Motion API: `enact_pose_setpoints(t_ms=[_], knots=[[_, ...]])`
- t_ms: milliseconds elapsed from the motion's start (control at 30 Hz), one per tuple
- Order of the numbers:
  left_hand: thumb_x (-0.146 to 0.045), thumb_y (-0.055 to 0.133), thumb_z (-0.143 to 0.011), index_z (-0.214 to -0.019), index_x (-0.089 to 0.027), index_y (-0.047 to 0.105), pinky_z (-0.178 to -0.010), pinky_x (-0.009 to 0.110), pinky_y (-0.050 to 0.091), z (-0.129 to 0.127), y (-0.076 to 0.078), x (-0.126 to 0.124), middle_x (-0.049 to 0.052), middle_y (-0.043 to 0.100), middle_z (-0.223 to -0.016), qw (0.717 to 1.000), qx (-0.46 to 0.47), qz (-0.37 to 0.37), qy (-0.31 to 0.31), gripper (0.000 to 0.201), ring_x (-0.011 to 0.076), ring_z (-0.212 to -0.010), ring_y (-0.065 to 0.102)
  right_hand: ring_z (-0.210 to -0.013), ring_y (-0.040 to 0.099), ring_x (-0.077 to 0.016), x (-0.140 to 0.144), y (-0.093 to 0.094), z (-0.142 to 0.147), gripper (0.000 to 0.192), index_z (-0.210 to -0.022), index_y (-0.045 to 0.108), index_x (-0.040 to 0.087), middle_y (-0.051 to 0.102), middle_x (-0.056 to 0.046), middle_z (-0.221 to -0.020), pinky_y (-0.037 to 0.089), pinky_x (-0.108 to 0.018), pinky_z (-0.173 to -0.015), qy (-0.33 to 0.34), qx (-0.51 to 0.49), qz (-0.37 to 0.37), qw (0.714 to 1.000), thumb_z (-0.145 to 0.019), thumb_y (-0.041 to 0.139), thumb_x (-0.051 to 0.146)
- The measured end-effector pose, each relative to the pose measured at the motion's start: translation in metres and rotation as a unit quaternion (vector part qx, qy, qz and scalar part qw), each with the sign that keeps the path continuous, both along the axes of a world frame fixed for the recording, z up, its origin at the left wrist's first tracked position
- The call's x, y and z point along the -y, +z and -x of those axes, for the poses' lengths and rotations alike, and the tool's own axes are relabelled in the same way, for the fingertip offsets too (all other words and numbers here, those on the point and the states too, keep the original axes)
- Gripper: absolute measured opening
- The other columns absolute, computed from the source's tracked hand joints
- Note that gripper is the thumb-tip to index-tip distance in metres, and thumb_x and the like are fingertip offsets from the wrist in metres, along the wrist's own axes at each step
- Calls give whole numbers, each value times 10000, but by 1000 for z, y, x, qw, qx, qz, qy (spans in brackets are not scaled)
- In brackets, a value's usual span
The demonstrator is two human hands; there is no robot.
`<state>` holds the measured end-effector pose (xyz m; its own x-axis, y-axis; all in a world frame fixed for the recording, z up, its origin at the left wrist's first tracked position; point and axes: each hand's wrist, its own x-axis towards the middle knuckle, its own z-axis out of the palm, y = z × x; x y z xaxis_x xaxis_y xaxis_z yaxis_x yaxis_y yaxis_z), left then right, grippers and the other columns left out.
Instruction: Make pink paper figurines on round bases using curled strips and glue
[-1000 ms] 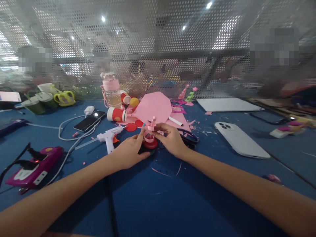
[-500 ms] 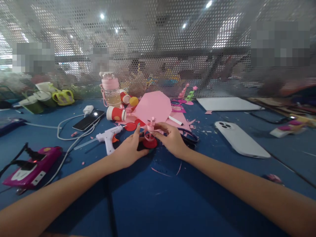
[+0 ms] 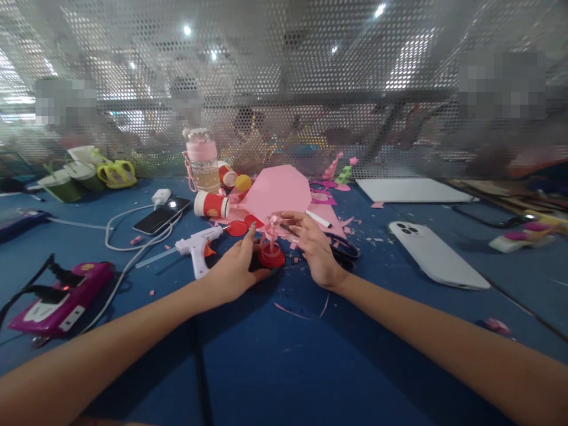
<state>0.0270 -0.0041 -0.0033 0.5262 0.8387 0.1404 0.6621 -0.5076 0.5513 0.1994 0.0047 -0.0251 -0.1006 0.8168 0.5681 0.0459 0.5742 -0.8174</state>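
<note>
A small paper craft (image 3: 271, 239), a pink curled figure on a red round base, stands on the blue table in front of me. My left hand (image 3: 234, 269) holds the red base from the left side. My right hand (image 3: 313, 247) is to the right of the figure, its fingertips pinching a thin pink strip near the figure's top. A large pink paper sheet (image 3: 278, 190) lies tilted just behind the craft.
A white glue gun (image 3: 195, 247) lies left of my hands, black scissors (image 3: 341, 247) to the right. Farther off are a white phone (image 3: 433, 254), a dark phone (image 3: 161, 215) on a cable, a pink bottle (image 3: 202, 161), a magenta device (image 3: 60, 297) and a mesh screen (image 3: 284, 89).
My right hand has opened up and drawn slightly back from the figure. The pink loop seen around the base a second ago is gone from there; the red base shows bare.
</note>
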Motion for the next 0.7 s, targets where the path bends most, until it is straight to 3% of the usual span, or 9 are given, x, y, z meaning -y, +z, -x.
enact_pose_setpoints(t_ms=[233,433,633,700], knots=[[-278,600,-687,-1323,-103,167,-997,462,300,-1,1,1,194,429,-1279,999,-6,-15,36,789,276,-1205,390,-1001,496,-186,-3,-2,2,266,-990,474,187,542,-81,-1063,364,-383,-906,-15,-70,2,997,-743,472,284],[-303,617,-634,-1293,-100,153,-1003,464,300,1,1,-2,216,284,-1347,998,29,-23,54,832,292,-1241,316,-939,519,-177,-5,-5,2,200,-934,449,202,553,-63,-990,386,-379,-867,-88,-63,-7,994,-751,460,283],[-130,472,-584,-1217,-89,237,-959,441,357,0,17,9,172,386,-1212,994,24,-103,35,677,270,-1152,386,-905,495,-177,-9,-7,2,151,-894,440,203,497,-63,-950,387,-372,-843,-144,-65,-24,987,-767,410,277],[-114,437,-576,-1151,-94,307,-909,461,388,3,18,9,160,434,-1123,985,43,-156,60,590,278,-1102,412,-870,484,-175,-7,-6,2,126,-883,427,206,473,-57,-915,393,-362,-810,-188,-54,-39,980,-785,386,276]])
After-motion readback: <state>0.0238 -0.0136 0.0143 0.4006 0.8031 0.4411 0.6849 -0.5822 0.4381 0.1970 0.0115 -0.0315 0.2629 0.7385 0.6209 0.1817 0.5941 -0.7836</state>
